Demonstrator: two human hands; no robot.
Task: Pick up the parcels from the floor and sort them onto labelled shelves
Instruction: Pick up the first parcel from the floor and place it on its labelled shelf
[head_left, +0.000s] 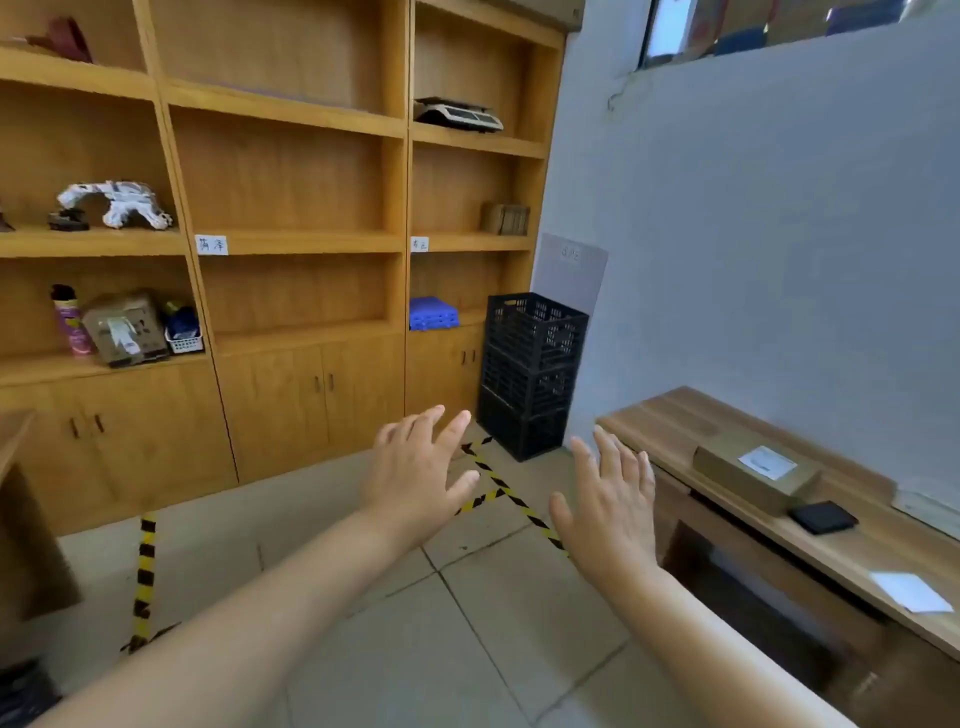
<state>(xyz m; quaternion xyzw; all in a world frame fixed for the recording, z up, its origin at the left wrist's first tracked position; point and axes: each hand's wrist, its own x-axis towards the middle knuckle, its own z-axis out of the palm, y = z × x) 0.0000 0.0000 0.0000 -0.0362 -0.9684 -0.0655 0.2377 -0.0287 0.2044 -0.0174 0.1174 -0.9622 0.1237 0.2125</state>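
Both my hands are stretched out in front of me over the tiled floor, fingers spread, holding nothing. My left hand (421, 470) hovers at centre, my right hand (610, 506) a little to its right. Ahead stands a wooden shelf unit (301, 244) with white paper labels (211, 244) on the shelf edges. A brown cardboard parcel (124, 327) with a white sticker sits on a lower left shelf. Another flat brown parcel (753, 470) with a white label lies on the wooden table to my right. No parcel shows on the floor in view.
Three stacked black crates (532, 374) stand in the corner by the grey wall. The wooden table (675, 415) at right also carries a black wallet and white paper. Yellow-black tape (506, 491) marks the floor. A weighing scale (460, 114), blue trays (434, 313) and a white wrapped bundle (111, 202) rest on shelves.
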